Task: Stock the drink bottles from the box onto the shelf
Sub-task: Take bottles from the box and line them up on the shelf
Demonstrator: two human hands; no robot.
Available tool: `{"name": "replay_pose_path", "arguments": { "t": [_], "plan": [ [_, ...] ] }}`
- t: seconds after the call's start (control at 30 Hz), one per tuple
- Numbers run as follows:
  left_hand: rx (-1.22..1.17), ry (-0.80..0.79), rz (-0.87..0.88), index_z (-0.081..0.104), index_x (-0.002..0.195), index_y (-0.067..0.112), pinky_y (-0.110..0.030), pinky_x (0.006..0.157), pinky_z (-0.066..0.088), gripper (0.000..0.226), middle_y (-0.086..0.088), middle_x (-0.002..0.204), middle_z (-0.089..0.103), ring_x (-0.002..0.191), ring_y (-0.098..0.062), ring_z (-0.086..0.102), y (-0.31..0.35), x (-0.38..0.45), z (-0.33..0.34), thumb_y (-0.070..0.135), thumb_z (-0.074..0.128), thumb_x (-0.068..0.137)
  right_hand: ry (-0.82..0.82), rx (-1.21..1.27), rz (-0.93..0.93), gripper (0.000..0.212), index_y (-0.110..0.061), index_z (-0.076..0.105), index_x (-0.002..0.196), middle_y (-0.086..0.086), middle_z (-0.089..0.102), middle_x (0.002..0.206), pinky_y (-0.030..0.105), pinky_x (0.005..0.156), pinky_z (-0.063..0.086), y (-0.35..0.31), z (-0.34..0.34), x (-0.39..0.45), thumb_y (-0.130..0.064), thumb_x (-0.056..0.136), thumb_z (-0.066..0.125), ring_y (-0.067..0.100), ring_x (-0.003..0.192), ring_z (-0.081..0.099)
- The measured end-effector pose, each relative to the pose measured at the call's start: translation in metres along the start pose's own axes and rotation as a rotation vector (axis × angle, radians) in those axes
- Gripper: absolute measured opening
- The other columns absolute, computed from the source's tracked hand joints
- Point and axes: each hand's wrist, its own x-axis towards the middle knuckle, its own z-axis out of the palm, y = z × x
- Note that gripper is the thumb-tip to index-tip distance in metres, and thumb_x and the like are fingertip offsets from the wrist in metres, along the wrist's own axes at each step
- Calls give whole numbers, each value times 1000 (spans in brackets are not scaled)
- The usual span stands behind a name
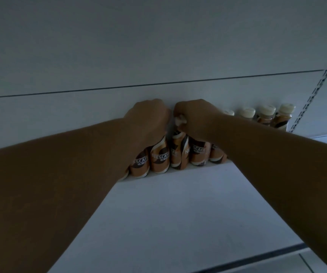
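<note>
Several brown coffee drink bottles [159, 158] with cream caps stand in a row at the back of a white shelf [178, 203]. My left hand [148, 117] is closed over the tops of the bottles at the left end of the row. My right hand [196, 117] grips the cream cap of a bottle [179, 152] in the middle of the row, which leans slightly. More bottles [265, 115] continue the row to the right, against the back panel. The box is out of sight.
A white back panel [158, 56] rises behind the row. A slotted metal upright [320, 81] runs up at the right. The front shelf edge [257, 255] has a dark strip. Bare shelf surface lies in front of the bottles.
</note>
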Motion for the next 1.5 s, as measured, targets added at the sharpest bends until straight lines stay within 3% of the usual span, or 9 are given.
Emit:
{"name": "replay_pose_path", "arguments": {
  "t": [0.13, 0.43, 0.57, 0.83, 0.97, 1.17, 1.33, 1.4, 1.5],
  "plan": [
    [-24, -22, -128, 63, 110, 14, -33, 71, 44, 26, -8, 104, 59, 90, -28, 58, 3, 2, 2, 19, 61, 84, 6, 24, -17, 21, -15, 59, 107, 3, 55, 94, 29, 69, 34, 1, 2, 0, -16, 88, 50, 23, 86, 50],
    [111, 122, 130, 45, 132, 17, -40, 88, 39, 51, -8, 115, 59, 104, -28, 53, 14, 8, 10, 29, 61, 84, 59, -206, 91, 33, -17, 59, 115, 9, 57, 107, 38, 81, 47, 22, -18, -2, -23, 83, 62, 30, 101, 54],
    [57, 75, 242, 50, 134, 25, -39, 83, 39, 49, -9, 110, 59, 98, -30, 55, 20, 20, 8, 21, 58, 86, -68, -109, 150, 25, -18, 59, 113, 7, 58, 103, 31, 68, 39, 38, -9, -8, -22, 89, 57, 21, 86, 50],
    [39, -121, 229, 46, 85, 22, -41, 74, 46, 23, -2, 87, 52, 82, -25, 53, 18, 31, -5, 37, 63, 85, -15, -31, 51, 21, -18, 59, 107, 3, 55, 94, 27, 57, 35, 50, -11, -10, -19, 86, 60, 20, 81, 49],
    [71, -137, 209, 53, 89, 15, -35, 68, 38, 25, 5, 76, 38, 76, -19, 44, 19, 35, -7, 39, 60, 86, -49, -45, 15, 26, -16, 58, 111, 3, 54, 97, 28, 60, 33, 52, -21, -10, -18, 86, 63, 19, 83, 47],
    [148, -141, 143, 61, 95, 12, -32, 69, 36, 32, -1, 83, 48, 78, -21, 49, 26, 41, 1, 43, 57, 87, -68, -31, 24, 25, -16, 58, 112, 10, 60, 105, 30, 66, 35, 48, -8, -8, -14, 87, 57, 25, 90, 51],
    [204, -163, 48, 51, 76, 21, -32, 62, 40, 24, 6, 64, 42, 68, -17, 47, 32, 45, -2, 41, 54, 87, -55, -18, 45, 29, -18, 55, 115, 12, 60, 109, 32, 71, 39, 47, -1, -3, -14, 87, 54, 29, 95, 54],
    [213, -164, 35, 53, 77, 21, -32, 64, 40, 23, 1, 76, 54, 72, -18, 50, 36, 45, -4, 40, 55, 88, -46, -17, 39, 30, -18, 55, 116, 11, 60, 109, 32, 71, 37, 48, 0, -3, -14, 86, 55, 27, 93, 52],
    [198, -183, 8, 59, 113, 6, -40, 89, 40, 37, -14, 118, 59, 107, -31, 55, 41, 44, 1, 36, 56, 92, -46, -15, 35, 30, -18, 55, 115, 9, 59, 103, 32, 70, 36, 50, -1, -4, -12, 85, 57, 24, 89, 50]
  ]
}}
